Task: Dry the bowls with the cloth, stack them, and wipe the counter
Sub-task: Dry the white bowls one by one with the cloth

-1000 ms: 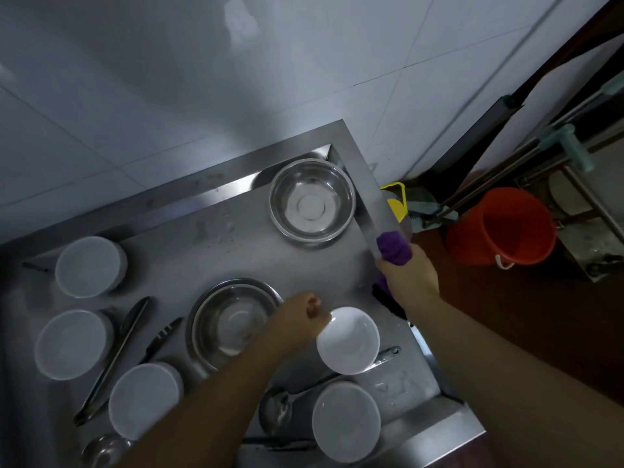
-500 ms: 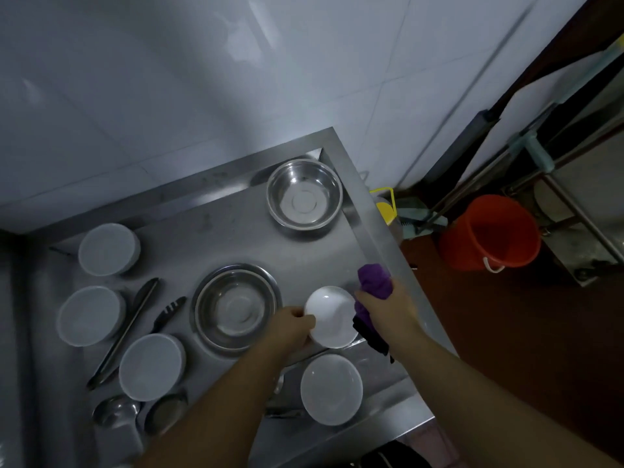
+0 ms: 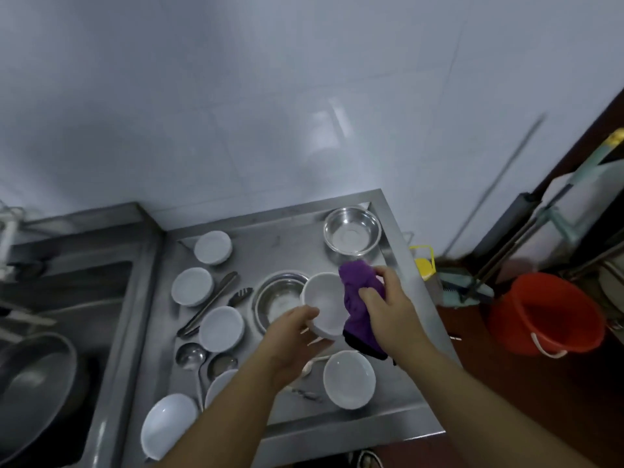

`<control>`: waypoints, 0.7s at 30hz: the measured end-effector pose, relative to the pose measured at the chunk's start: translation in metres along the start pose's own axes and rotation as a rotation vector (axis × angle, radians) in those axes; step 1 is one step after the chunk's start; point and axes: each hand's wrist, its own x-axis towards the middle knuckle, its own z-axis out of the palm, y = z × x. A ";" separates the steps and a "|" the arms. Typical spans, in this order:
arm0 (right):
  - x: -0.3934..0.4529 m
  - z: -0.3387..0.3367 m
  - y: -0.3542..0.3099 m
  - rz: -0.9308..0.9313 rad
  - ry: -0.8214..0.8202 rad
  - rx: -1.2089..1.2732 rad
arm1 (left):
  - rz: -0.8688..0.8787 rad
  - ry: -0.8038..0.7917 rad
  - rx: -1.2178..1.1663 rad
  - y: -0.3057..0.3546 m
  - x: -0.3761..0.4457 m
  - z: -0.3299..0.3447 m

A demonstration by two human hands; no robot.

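Gripping a white bowl [image 3: 322, 304] by its lower rim at frame center, left hand [image 3: 293, 342] holds it above the steel counter [image 3: 297, 244]; right hand [image 3: 385, 309] clutches the purple cloth [image 3: 359, 298] against its right edge.

We see a bright purple bunched cloth [image 3: 360, 305] with a black underside beside a plain white round ceramic bowl [image 3: 323, 305]. The stainless-steel tabletop [image 3: 297, 244] is dull grey. At the right of the frame stands an orange-red plastic bucket [image 3: 547, 314], and a yellow-capped bottle [image 3: 424, 265].
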 end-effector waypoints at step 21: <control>-0.087 0.127 -0.157 -0.856 -0.152 -0.392 | 0.244 -0.426 -0.114 0.106 -0.136 -0.084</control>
